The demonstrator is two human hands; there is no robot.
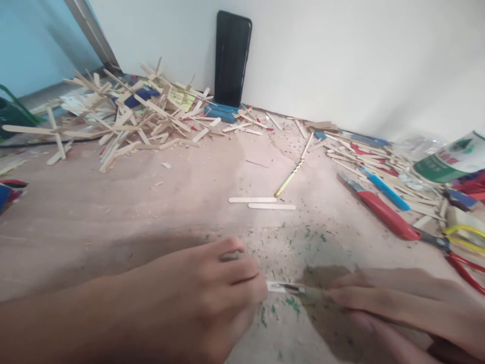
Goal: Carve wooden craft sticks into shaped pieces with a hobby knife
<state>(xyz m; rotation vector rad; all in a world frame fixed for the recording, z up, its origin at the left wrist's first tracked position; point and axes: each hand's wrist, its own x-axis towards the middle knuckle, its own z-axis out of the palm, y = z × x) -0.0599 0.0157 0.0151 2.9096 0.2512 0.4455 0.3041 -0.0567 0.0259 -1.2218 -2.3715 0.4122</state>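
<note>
My left hand [223, 293] is closed, its fingers pressing down on a small, pale flat piece [273, 286] on the tabletop. Only the right end of that piece shows; the fingers hide the rest. My right hand [401, 303] is closed around a slim tool [299, 288] with a narrow dark tip and a metal collar. Its tip touches or lies just over the pale piece; I cannot tell whether it is a blade or a brush. Green shavings [292, 304] lie around both hands. Beyond them, two craft sticks [272, 207] lie side by side, slightly offset.
A tangled pile of joined craft sticks [144, 114] fills the back left. A black phone [232, 60] leans upright on the wall. At right lie a red-handled cutter [390, 215], a blue pen-like tool [386, 188], scissors [441, 243] and a plastic bottle [450, 159]. A gold patterned rod [289, 178] lies mid-table.
</note>
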